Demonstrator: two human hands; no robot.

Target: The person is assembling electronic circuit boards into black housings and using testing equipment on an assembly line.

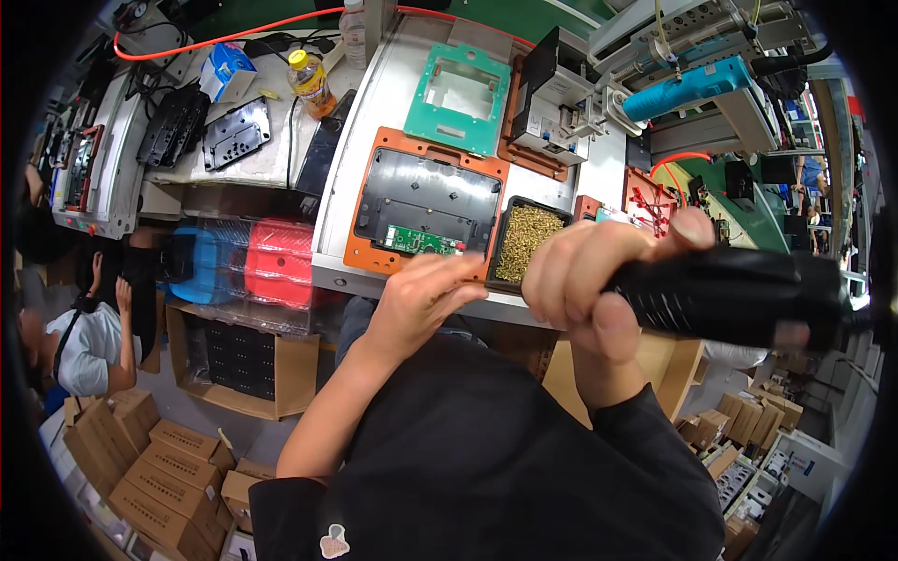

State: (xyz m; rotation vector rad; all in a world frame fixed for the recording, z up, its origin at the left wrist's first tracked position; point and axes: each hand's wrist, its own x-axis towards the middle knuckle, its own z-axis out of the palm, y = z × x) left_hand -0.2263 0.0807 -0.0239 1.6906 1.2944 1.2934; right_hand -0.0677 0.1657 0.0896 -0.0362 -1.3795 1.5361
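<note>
My right hand (594,271) is wrapped around a black electric screwdriver (730,294), raised at the right and lying nearly level. My left hand (421,294) hovers by the front edge of an orange fixture (360,251), fingers stretched to the right and thumb apart below them. Nothing shows between them. In the fixture sits a black plastic panel (430,192), with a green circuit board (421,240) along its near side, just beyond my left fingers. Between my hands stands a black tray (506,220) full of small brass-coloured screws (528,238).
Behind the fixture lies a green frame plate (468,131). A machine with a blue cylinder (687,89) rises at the back right. A yellow-capped bottle (311,84) and black panels (237,134) occupy the left bench. A co-worker (89,346) sits far left, near cartons (178,467).
</note>
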